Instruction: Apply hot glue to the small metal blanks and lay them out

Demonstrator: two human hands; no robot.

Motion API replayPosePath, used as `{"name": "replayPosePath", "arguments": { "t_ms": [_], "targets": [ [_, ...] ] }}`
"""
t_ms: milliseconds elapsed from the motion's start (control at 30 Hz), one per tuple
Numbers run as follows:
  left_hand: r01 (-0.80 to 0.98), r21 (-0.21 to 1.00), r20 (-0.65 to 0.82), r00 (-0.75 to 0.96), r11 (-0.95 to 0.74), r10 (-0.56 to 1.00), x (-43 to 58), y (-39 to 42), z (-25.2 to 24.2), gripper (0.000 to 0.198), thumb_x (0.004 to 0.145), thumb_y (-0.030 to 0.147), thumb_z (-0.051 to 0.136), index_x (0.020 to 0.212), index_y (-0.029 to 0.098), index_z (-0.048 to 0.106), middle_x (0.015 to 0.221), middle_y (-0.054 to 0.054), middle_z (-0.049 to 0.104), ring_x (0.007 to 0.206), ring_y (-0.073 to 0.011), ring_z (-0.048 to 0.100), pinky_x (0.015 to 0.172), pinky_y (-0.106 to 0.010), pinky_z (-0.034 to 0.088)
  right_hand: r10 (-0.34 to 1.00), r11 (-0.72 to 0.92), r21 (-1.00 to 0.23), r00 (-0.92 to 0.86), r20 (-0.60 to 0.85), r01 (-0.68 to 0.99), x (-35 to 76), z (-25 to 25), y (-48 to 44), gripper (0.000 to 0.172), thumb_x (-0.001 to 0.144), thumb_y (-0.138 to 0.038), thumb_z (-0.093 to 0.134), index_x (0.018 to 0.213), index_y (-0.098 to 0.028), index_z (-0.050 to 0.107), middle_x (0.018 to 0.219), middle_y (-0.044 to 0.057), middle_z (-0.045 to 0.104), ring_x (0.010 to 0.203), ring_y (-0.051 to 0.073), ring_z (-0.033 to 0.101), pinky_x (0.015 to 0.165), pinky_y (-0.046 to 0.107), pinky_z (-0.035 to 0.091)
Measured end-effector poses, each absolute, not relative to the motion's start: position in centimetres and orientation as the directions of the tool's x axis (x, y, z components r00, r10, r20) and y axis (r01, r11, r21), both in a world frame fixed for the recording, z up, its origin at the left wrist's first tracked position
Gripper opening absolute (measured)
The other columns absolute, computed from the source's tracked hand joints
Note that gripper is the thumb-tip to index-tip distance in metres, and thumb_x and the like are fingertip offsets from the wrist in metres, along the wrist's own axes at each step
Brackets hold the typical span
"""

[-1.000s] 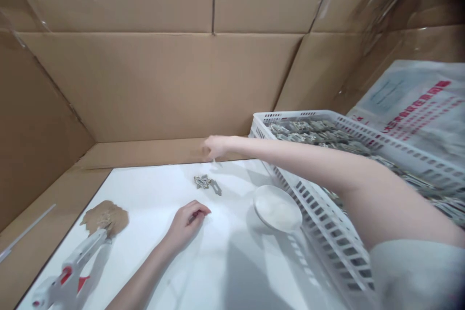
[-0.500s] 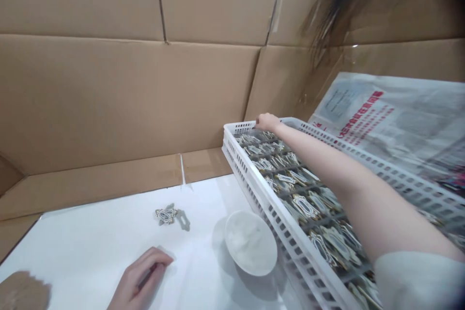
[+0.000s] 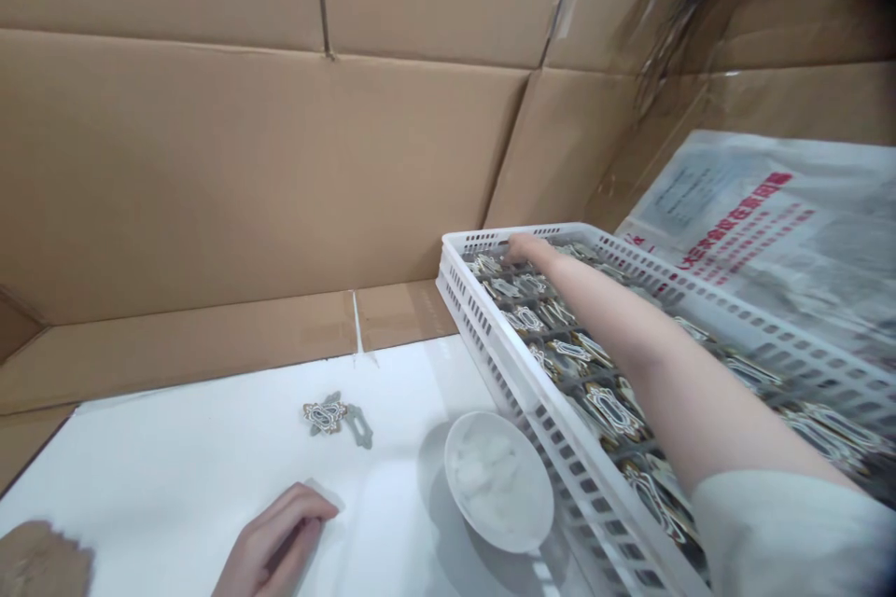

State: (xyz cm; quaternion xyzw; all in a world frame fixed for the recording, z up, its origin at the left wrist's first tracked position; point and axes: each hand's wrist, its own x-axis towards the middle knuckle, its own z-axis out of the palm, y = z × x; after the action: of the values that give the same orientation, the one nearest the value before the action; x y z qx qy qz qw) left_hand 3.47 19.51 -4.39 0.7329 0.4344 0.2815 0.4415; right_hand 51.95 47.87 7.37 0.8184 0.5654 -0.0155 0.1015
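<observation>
My left hand [image 3: 280, 536] rests on the white tabletop [image 3: 175, 476] with its fingers curled and the thumb against the index finger. Whatever it may pinch is hidden. My right hand [image 3: 526, 248] reaches to the far left corner of a white plastic basket [image 3: 483, 322], its fingertips down among the contents and out of sight. Inside the basket, dark dividers separate many flat ornamental frame-shaped pieces [image 3: 612, 406] with white outlines and gold edges. A small pile of similar pieces [image 3: 324, 414] lies on the table beyond my left hand, with a plain grey one [image 3: 359, 426] beside it.
A white bowl [image 3: 498, 485] with whitish contents stands against the basket's left side. Cardboard walls [image 3: 245, 177] enclose the back and right. A white printed sheet [image 3: 756, 215] leans behind the basket. A brown jagged-edged piece [image 3: 46, 560] lies at the lower left.
My right hand has come slightly lower and nearer, from the far rim into the end compartments. The view has shifted a little; my left hand stays curled on the table.
</observation>
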Motion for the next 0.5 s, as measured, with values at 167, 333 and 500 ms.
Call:
{"name": "replayPosePath", "arguments": {
  "t_ms": [167,333,500],
  "targets": [
    [0.387,0.897,0.010,0.467,-0.214,0.884,3.5,19.4,-4.6,0.025,0.097,0.034,0.044,0.094,0.024,0.066,0.095,-0.007,0.066,0.089,-0.0193,0.063,0.078,-0.024,0.048,0.926,-0.363,0.135,0.373,-0.056,0.922,52.0,9.4,46.7,0.051,0.075,-0.027,0.071,0.122,-0.006,0.064,0.119,0.023,0.067,0.111,0.030,0.065,0.088,0.034,0.052],
    [0.399,0.893,0.013,0.445,-0.211,0.895,3.8,19.4,-4.2,0.026,0.097,0.032,0.043,0.092,0.023,0.066,0.094,-0.007,0.066,0.087,-0.0190,0.062,0.077,-0.025,0.046,0.924,-0.382,0.071,0.378,0.063,0.921,49.7,12.7,45.3,0.048,0.075,-0.036,0.071,0.113,-0.006,0.070,0.108,0.020,0.070,0.102,0.029,0.067,0.081,0.033,0.053],
    [0.395,0.892,0.032,0.432,-0.221,0.901,3.9,19.2,-3.9,0.026,0.094,0.027,0.043,0.092,0.021,0.068,0.094,-0.007,0.066,0.087,-0.0198,0.062,0.078,-0.028,0.047,0.991,-0.041,0.056,0.034,0.132,0.998,40.5,15.4,42.0,0.027,0.076,-0.035,0.067,0.093,-0.015,0.075,0.093,0.010,0.074,0.086,0.022,0.068,0.071,0.027,0.049]
  ]
}}
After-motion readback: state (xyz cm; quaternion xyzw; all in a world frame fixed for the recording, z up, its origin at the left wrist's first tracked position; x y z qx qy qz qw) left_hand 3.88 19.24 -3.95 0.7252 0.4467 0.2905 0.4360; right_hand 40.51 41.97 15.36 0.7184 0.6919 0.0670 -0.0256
